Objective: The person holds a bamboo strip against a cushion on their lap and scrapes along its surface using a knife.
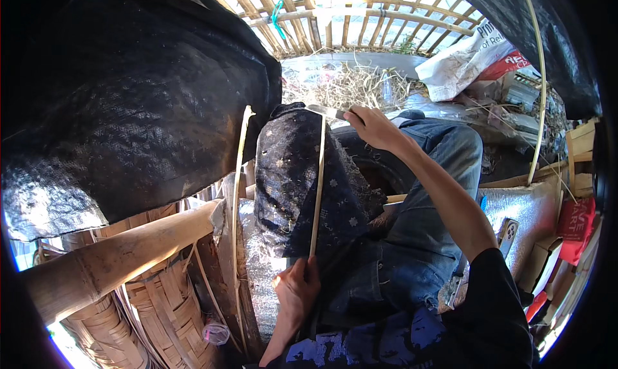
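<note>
A thin pale bamboo strip (318, 182) lies lengthwise over a dark patterned cloth (290, 176) draped on my raised left knee. My left hand (297, 290) pinches the strip's near end, low in the view. My right hand (373, 128) grips a knife at the knee's far end, its blade (325, 111) meeting the strip's far end. I wear blue jeans (412, 240) and a black sleeve on the right arm.
A thick bamboo pole (122, 256) crosses at the left above woven bamboo baskets (154, 311). A second loose strip (239, 169) stands beside the knee. Black tarpaulin (129, 99) hangs at the left. Straw, white sacks (463, 60) and cardboard lie beyond; a long bent strip (539, 86) arcs at the right.
</note>
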{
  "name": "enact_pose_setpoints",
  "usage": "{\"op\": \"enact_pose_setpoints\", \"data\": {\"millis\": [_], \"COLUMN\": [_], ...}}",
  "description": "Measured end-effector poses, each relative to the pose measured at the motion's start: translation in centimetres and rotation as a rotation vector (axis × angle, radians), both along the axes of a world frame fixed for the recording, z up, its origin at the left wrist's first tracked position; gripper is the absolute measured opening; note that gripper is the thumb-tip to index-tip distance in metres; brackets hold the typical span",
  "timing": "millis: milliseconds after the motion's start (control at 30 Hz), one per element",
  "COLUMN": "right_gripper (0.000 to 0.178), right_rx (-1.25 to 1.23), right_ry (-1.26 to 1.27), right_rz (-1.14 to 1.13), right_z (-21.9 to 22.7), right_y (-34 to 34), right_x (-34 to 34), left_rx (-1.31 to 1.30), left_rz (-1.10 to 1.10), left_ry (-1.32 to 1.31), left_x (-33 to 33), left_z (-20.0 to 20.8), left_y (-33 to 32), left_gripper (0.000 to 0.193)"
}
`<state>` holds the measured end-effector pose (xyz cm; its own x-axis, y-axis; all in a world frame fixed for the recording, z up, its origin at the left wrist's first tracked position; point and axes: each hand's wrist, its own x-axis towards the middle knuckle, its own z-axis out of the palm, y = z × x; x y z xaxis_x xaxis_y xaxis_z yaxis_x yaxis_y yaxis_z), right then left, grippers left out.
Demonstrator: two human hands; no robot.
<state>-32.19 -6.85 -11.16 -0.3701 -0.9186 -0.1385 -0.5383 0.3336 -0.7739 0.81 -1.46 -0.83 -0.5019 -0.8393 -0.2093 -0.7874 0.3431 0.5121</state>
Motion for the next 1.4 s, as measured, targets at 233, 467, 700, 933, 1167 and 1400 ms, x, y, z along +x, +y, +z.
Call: {"op": "enact_pose_setpoints", "data": {"millis": [233, 467, 700, 933, 1167, 1400], "right_gripper": [0.047, 0.054, 0.046, 0.039, 0.048, 0.053], "right_rx": [0.217, 0.277, 0.079, -0.067, 0.201, 0.514], "right_ry": [0.029, -0.26, -0.119, 0.155, 0.082, -0.22], "right_rz": [0.136, 0.424, 0.063, 0.183, 0.151, 0.083], "right_z": [-0.7, 2.4, 2.0, 1.8, 0.4, 2.3], "right_y": [1.2, 4.0, 1.4, 1.3, 3.1, 3.4], "right_x": [-0.2, 5.6, -1.0, -1.1, -1.6, -2.3], "left_rx": [-0.018, -0.098, -0.141, -0.14, -0.138, -0.109], "left_rz": [-0.053, -0.048, -0.081, -0.074, -0.134, -0.163], "left_ry": [0.052, 0.064, 0.021, 0.024, 0.033, 0.031], "left_x": [0.1, -0.4, -0.6, -0.9, -0.4, -0.5], "left_z": [-0.8, -1.1, -0.9, -0.4, -1.1, -0.6], "left_y": [0.3, 0.1, 0.5, 0.4, 0.6, 0.2], "left_gripper": [0.029, 0.029, 0.028, 0.028, 0.029, 0.03]}}
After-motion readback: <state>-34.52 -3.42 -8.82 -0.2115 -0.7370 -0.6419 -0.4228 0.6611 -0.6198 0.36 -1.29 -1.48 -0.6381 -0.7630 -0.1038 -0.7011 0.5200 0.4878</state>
